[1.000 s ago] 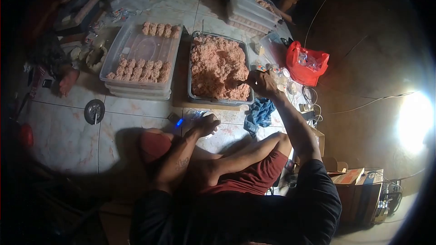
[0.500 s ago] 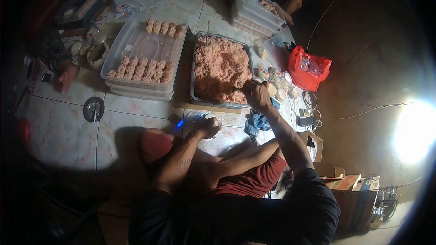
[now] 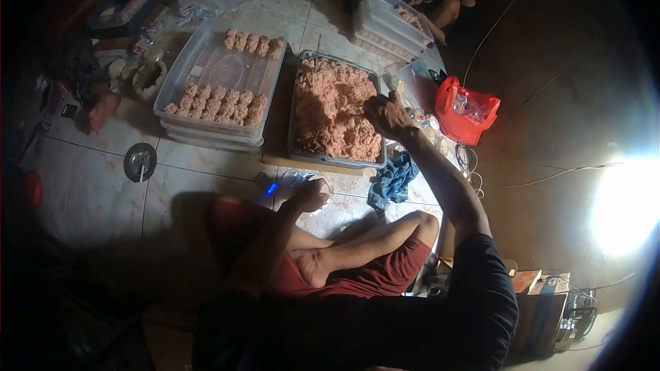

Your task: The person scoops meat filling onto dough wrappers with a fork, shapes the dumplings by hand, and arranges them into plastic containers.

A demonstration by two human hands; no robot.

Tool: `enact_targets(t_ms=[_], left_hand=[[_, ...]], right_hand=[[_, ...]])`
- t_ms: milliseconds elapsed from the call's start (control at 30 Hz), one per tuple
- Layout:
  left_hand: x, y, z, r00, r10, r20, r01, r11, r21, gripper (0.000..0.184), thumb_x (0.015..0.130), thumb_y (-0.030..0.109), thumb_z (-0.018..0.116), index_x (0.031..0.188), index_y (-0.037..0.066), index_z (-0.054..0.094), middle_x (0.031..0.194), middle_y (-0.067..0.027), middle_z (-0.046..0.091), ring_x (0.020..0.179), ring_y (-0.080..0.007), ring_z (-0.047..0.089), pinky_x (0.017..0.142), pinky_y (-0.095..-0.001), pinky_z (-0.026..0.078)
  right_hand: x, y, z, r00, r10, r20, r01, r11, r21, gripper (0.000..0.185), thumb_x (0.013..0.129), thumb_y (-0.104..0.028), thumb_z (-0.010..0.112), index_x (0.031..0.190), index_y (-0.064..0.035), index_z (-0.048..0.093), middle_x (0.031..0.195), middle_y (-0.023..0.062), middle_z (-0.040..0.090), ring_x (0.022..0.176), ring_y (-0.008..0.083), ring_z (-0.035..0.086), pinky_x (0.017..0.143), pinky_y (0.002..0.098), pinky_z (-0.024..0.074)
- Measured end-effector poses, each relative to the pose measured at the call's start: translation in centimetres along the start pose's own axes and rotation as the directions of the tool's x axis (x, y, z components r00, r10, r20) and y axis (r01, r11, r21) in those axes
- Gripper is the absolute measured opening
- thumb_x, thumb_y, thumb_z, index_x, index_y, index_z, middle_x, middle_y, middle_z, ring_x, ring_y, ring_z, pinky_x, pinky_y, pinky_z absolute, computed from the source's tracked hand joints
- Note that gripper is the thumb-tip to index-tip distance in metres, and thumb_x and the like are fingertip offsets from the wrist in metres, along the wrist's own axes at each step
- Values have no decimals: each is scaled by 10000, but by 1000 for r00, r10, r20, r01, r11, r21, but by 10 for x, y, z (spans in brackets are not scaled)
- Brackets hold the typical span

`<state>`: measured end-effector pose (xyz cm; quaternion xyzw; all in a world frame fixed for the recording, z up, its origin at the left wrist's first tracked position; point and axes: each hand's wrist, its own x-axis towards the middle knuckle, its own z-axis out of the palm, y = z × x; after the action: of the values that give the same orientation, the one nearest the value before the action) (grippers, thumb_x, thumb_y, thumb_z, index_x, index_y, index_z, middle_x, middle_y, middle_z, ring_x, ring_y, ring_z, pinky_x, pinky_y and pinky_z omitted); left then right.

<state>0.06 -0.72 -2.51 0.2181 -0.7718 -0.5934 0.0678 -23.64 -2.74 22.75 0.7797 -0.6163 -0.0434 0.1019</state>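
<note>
Pinkish minced mixture (image 3: 330, 89) fills a dark-rimmed rectangular tray (image 3: 337, 160) in front of me. My right hand (image 3: 390, 117) is at the tray's right side, fingers bent down against the mixture. What those fingers grip, if anything, is hidden. Low in front of the tray, my left hand (image 3: 311, 196) is curled beside a small device with a blue-lit display (image 3: 272, 189). Something pale shows at its fingers, too unclear to name. Left of the mixture, a clear plastic container (image 3: 220, 65) holds rows of shaped lumps (image 3: 218, 104).
A blue cloth (image 3: 393, 180) lies by the tray's near right corner. Farther right are a red plastic bag (image 3: 467, 110) and cables. Stacked clear containers (image 3: 392, 20) stand at the back near another person. A person's hand (image 3: 104, 111) and a dark round dish (image 3: 141, 162) are at left.
My right hand has moved up and away from me along the tray's right side. My left hand has stayed almost in place, by the blue-lit display.
</note>
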Motion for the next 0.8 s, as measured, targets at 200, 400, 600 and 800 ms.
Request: enact_targets(t_ms=[200, 400, 600, 800], left_hand=[[-8, 10, -11, 1000, -12, 7, 11, 992, 123, 398, 834, 315, 669, 1050, -16, 622, 884, -232, 704, 912, -399, 686, 817, -490, 527], [2, 5, -7, 998, 49, -27, -44, 988, 148, 401, 825, 319, 672, 1054, -7, 626, 892, -231, 705, 920, -394, 687, 824, -487, 528], [-10, 24, -19, 999, -36, 16, 34, 995, 92, 347, 829, 277, 676, 1036, 1, 644, 963, -246, 702, 959, -375, 685, 833, -468, 527], [-3, -2, -15, 992, 104, -69, -103, 995, 10, 355, 860, 275, 669, 1083, -1, 665, 982, -236, 709, 942, -332, 696, 853, -430, 527]], right_hand=[[28, 2, 84, 942, 108, -319, -111, 994, 9, 85, 901, -152, 574, 913, -132, 655, 953, 71, 672, 949, 267, 621, 867, 469, 376], [9, -1, 30, 996, -82, 26, 84, 994, -69, 95, 920, -223, 565, 870, -146, 588, 900, 63, 622, 909, 262, 609, 904, 465, 344], [27, 3, 49, 958, 227, -173, -229, 973, 10, 139, 935, -238, 581, 906, -121, 652, 891, 73, 654, 885, 277, 621, 853, 473, 353], [16, -22, 53, 905, 389, -171, -364, 918, 159, 188, 924, -267, 586, 863, -108, 667, 900, 113, 682, 926, 308, 646, 865, 495, 366]])
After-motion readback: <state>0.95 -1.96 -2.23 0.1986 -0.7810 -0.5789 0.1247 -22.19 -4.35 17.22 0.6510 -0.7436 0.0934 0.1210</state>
